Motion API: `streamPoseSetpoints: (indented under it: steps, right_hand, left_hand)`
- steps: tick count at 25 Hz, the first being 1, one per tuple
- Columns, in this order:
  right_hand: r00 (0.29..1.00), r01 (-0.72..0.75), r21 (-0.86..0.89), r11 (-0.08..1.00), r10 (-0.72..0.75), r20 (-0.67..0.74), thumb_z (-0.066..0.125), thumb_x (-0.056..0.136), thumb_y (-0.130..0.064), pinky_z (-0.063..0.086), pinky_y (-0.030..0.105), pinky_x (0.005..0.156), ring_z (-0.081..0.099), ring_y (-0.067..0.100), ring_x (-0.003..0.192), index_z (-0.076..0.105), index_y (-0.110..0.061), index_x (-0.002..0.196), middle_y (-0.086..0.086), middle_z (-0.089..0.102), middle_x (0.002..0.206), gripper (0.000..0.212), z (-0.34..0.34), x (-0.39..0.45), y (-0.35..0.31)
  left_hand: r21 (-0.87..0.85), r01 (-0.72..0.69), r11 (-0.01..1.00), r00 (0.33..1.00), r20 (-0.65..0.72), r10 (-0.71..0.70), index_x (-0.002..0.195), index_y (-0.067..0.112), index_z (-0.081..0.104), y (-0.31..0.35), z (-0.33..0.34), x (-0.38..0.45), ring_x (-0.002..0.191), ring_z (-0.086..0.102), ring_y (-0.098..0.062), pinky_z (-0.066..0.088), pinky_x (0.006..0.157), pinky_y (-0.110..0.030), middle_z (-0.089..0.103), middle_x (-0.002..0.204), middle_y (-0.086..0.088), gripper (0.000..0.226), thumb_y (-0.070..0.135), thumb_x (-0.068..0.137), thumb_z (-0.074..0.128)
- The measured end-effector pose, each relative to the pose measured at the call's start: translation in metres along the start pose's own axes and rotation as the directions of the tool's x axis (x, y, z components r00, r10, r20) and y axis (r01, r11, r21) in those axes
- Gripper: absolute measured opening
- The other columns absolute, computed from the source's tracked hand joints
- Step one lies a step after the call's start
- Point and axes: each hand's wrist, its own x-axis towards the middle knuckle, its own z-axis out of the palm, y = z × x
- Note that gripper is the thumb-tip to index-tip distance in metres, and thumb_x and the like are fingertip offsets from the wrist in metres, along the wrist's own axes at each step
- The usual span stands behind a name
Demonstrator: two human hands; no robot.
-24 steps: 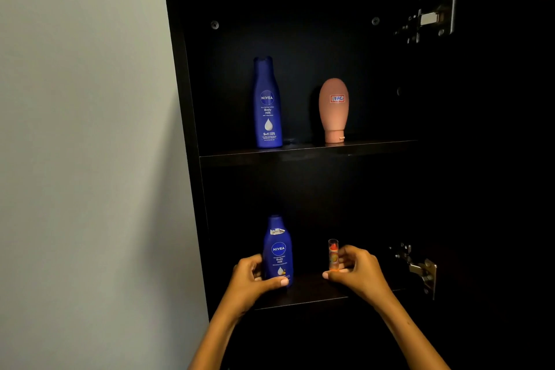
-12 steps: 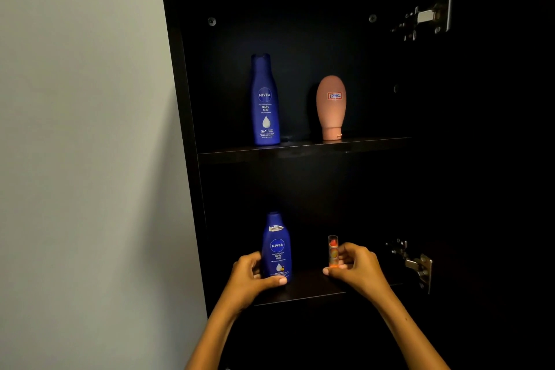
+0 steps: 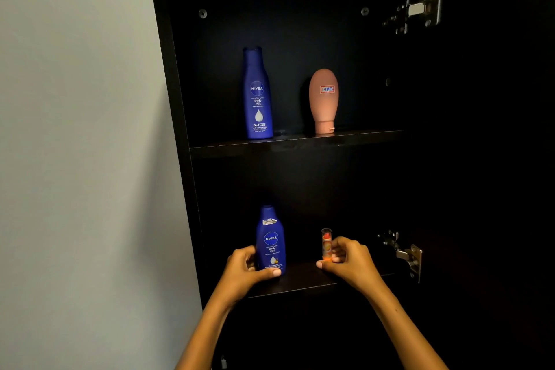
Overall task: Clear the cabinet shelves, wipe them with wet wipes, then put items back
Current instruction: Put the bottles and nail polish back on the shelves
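Little has moved since the earlier frames: both our hands sit as they did on the lower shelf (image 3: 300, 282), and only the view has drifted slightly. Our left hand (image 3: 244, 269) curls round the base of the short blue bottle (image 3: 271, 240), thumb across its front, and our right hand (image 3: 348, 258) pinches the small tube (image 3: 326, 245) just right of that bottle. Both things stand upright and seem to rest on the shelf, though we cannot tell whether either is lifted. Above the short bottle, on the upper shelf (image 3: 360, 137), stand a tall blue bottle (image 3: 257, 93) and, further right, a pink tube (image 3: 323, 100) on its cap. No wipe is in view, so we cannot judge whether we are clearing or restocking.
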Motion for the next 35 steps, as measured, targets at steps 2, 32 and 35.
streamPoseSetpoints:
  steps: [2, 32, 35]
  right_hand:
    - [1.0, 0.0, 0.008, 1.0, 0.0, 0.009, 0.085, 0.063, -0.024, 0.046, 0.007, 0.055, 0.058, -0.001, 0.067, 0.06, -0.021, 0.087, -0.013, 0.059, 0.075, 0.035, -0.001, -0.001, -0.001]
    - [0.987, -0.077, -0.109, 0.991, 0.091, 0.13, 0.061, 0.082, -0.008, 0.055, 0.04, 0.075, 0.064, 0.021, 0.09, 0.064, -0.012, 0.096, 0.003, 0.066, 0.096, 0.015, 0.096, -0.242, 0.146]
    - [0.953, -0.155, -0.129, 0.979, 0.182, 0.243, 0.06, 0.082, -0.005, 0.055, 0.044, 0.076, 0.065, 0.025, 0.09, 0.064, -0.01, 0.097, 0.007, 0.066, 0.098, 0.016, 0.12, -0.27, 0.18]
  left_hand:
    - [-0.005, 0.006, 1.0, 1.0, 0.001, -0.006, 0.116, 0.012, 0.054, 0.001, 0.0, 0.0, 0.111, 0.058, -0.021, 0.047, 0.099, -0.04, 0.062, 0.117, -0.007, 0.057, 0.013, 0.065, 0.079]
    - [0.171, 0.141, 0.975, 0.979, -0.171, -0.112, 0.105, 0.015, 0.058, -0.181, 0.134, -0.246, 0.104, 0.056, -0.012, 0.046, 0.09, -0.027, 0.06, 0.107, 0.002, 0.022, 0.02, 0.085, 0.065]
    - [0.222, 0.311, 0.924, 0.95, -0.075, -0.302, 0.109, 0.007, 0.058, -0.229, 0.153, -0.258, 0.108, 0.054, -0.018, 0.042, 0.088, -0.026, 0.061, 0.111, -0.009, 0.025, 0.016, 0.086, 0.062]
